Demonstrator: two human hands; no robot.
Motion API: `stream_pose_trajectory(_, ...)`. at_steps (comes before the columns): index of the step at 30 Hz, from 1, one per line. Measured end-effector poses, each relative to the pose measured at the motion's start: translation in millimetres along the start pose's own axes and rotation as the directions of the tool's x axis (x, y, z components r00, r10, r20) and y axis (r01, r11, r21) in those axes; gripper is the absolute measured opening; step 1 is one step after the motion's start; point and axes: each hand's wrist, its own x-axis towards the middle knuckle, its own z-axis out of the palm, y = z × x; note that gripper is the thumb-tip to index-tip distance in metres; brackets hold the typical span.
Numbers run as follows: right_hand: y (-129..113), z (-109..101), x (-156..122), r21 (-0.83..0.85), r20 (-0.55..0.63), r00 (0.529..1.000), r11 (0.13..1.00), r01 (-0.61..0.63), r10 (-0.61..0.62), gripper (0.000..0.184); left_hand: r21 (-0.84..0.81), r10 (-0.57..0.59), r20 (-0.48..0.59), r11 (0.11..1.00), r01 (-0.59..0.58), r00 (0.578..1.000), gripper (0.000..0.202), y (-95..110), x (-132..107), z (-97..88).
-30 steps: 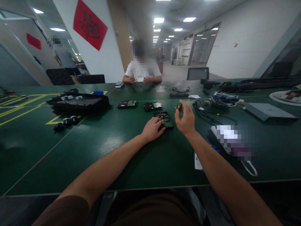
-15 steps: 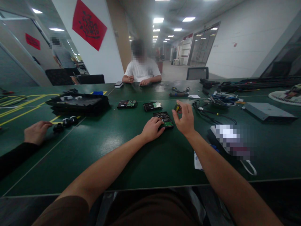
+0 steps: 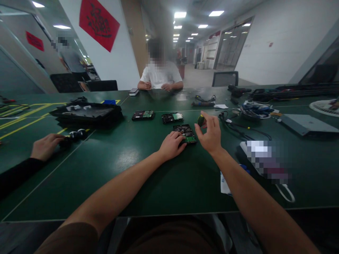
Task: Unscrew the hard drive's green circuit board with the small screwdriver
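Note:
My left hand (image 3: pixel 171 145) rests at the near left edge of a hard drive (image 3: pixel 188 130), its fingers on the green circuit board side. The drive lies flat on the green table. Just to the right, my right hand (image 3: pixel 210 133) is raised above the table, thumb and fingers closed around a small yellow-and-black tool (image 3: pixel 201 121). Its exact kind is hard to make out, as the fingers cover much of it. Beyond the held drive lie a second hard drive (image 3: pixel 172 118) and a third hard drive (image 3: pixel 143 115), both with circuit boards facing up.
A black tray (image 3: pixel 87 113) stands at left, near a co-worker's hand (image 3: pixel 47 146) touching small black-and-white parts (image 3: pixel 77 135). Black cables (image 3: pixel 235 127), a bowl of wires (image 3: pixel 256 109), a grey metal box (image 3: pixel 308 124) and a pouch (image 3: pixel 254 158) lie right. Another person (image 3: pixel 161 76) sits opposite.
My right hand has turned slightly, tilting the yellow-and-black tool. My left hand stays on the hard drive. The co-worker's hand at left has moved a little right, toward the small parts.

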Motion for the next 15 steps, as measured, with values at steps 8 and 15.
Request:
stream_pose_trajectory(8, 0.7, -5.3, 7.6, -0.004, 0.009, 1.0, 1.0, 0.023, -0.023, 0.053, -0.047, 0.008, 0.016, 0.999, -0.007, 1.0, 0.031, 0.5, 1.6, -2.1)
stream_pose_trajectory(15, -3.2, -29.2, 29.5, -0.054, -0.137, 0.99, 0.998, 0.025, -0.032, 0.059, -0.028, -0.001, 0.13, 1.0, 0.005, 0.992, 0.043, -7.4, 18.5, -30.4)
